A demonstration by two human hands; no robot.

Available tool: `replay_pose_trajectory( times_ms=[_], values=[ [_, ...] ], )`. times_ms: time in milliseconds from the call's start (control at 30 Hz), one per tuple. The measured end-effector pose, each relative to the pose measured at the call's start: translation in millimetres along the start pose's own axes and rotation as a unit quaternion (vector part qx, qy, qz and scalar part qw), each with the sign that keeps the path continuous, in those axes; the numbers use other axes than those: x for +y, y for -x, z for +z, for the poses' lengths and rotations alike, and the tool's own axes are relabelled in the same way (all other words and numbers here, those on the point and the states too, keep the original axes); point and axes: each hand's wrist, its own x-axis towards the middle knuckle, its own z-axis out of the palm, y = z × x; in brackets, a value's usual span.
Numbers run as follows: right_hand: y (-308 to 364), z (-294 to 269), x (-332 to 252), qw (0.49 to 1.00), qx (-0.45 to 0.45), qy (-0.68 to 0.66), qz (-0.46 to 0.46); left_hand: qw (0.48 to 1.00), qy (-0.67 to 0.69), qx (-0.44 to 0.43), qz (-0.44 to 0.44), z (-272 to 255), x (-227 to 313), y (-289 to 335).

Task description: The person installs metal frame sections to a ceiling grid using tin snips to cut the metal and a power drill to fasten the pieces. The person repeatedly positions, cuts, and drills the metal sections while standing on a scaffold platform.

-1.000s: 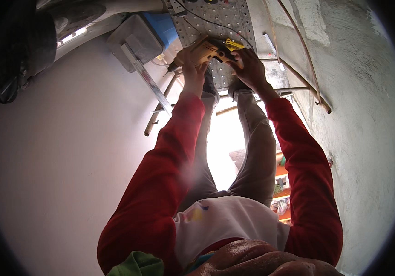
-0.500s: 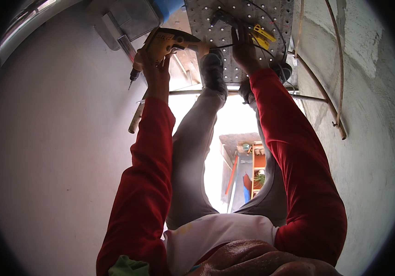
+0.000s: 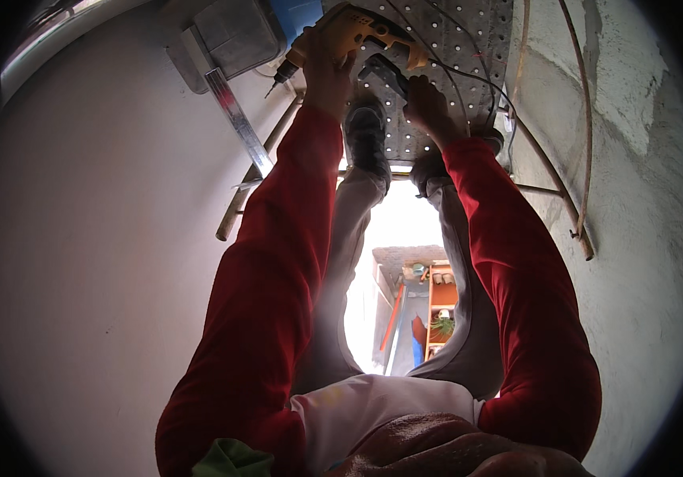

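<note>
Left hand (image 3: pixel 328 78) grasps a yellow power drill (image 3: pixel 349 30) around its front housing; the drill is held across the left edge of the perforated metal platform (image 3: pixel 402 137), bit directed outward past that edge. Right hand (image 3: pixel 429 107) grips a dark, hammer-shaped tool (image 3: pixel 391 75), exact kind unclear, just beside the drill's handle. A black shoe (image 3: pixel 367 131) stands at the platform's near left corner.

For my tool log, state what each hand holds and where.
Left hand: yellow pistol-shaped power drill, by the front of its body, behind the black chuck. Right hand: black L-shaped tool, apparently by its near end.
</note>
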Motion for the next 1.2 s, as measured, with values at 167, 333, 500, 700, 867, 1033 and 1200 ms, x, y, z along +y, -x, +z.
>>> replay_pose_trajectory(
  times_ms=[167, 333, 500, 700, 867, 1033, 1200],
  values=[
    [86, -42, -13, 0.967, -0.239, -0.077, -0.045, 0.986, 0.051, 0.041, -0.151, 34, -37, -66],
    [167, -111, 29, 0.944, -0.263, -0.150, -0.133, 0.977, -0.122, -0.176, -0.020, 37, -80, -87],
    [264, -200, 62, 0.922, -0.183, -0.340, 0.000, 0.956, -0.214, -0.032, -0.196, 31, -76, -85],
    [412, -268, 81, 0.732, -0.135, -0.638, 0.197, 0.846, -0.474, -0.164, -0.181, 89, 27, -16],
    [538, -262, 45, 0.555, 0.043, -0.781, 0.283, 0.901, -0.365, -0.221, 0.077, 308, 164, 108],
    [622, -264, 28, 0.598, 0.054, -0.761, 0.246, 0.803, -0.292, -0.411, 0.318, 541, 318, 216],
    [676, -274, 43, 0.683, 0.065, -0.654, 0.319, 0.738, -0.307, -0.414, 0.437, 705, 408, 235]
  ],
)
